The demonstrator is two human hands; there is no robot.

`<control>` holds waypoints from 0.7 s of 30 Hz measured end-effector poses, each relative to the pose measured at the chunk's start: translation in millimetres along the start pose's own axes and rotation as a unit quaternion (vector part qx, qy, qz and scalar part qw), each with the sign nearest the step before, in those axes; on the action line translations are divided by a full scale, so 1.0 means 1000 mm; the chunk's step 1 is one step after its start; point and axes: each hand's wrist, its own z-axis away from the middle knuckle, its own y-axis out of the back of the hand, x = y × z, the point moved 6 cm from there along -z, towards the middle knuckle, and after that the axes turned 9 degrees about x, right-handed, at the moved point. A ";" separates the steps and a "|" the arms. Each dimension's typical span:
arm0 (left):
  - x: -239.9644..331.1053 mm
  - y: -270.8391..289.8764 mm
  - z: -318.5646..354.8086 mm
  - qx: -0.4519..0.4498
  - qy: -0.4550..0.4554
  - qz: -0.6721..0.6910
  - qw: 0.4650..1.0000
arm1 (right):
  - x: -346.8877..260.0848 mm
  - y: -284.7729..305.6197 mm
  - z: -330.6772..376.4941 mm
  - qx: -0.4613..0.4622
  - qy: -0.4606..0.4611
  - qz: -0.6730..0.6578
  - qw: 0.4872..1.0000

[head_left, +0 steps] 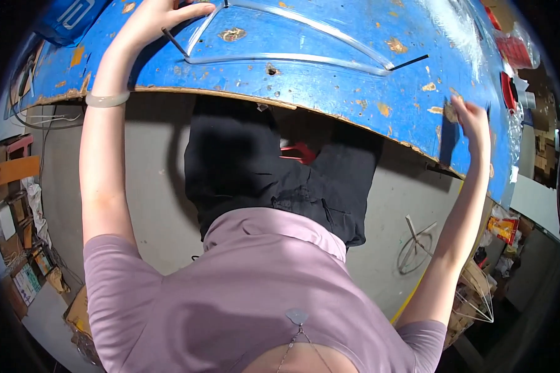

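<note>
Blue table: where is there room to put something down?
The blue table is bare in the middle, between the left hand on the clear plastic sheet and the right hand. The stretch below the sheet is free too. The far right edge is crowded with red packets.

Left hand (155, 18) on table (330, 81) beside metal rod (175, 42); right hand (473, 118) at table's right edge.

The person wears a mauve short-sleeved top (255, 292) with a stand-up collar and a small teardrop opening at the neckline, closed by a thin chain. Black trousers (274, 180) cover the legs. A pale, smooth bangle (107, 99) circles the left wrist; both forearms are bare.
</note>
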 end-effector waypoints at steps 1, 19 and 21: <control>-0.002 0.001 -0.001 -0.026 0.046 0.044 0.998 | 0.012 0.007 0.016 0.001 -0.014 0.004 1.000; 0.392 -0.171 0.160 -0.125 -0.345 0.430 0.825 | 0.140 0.049 0.387 -0.003 -0.233 -0.230 0.945; 0.425 -0.188 0.215 -0.183 -0.308 0.505 0.786 | 0.133 0.062 0.410 0.035 -0.290 -0.250 0.923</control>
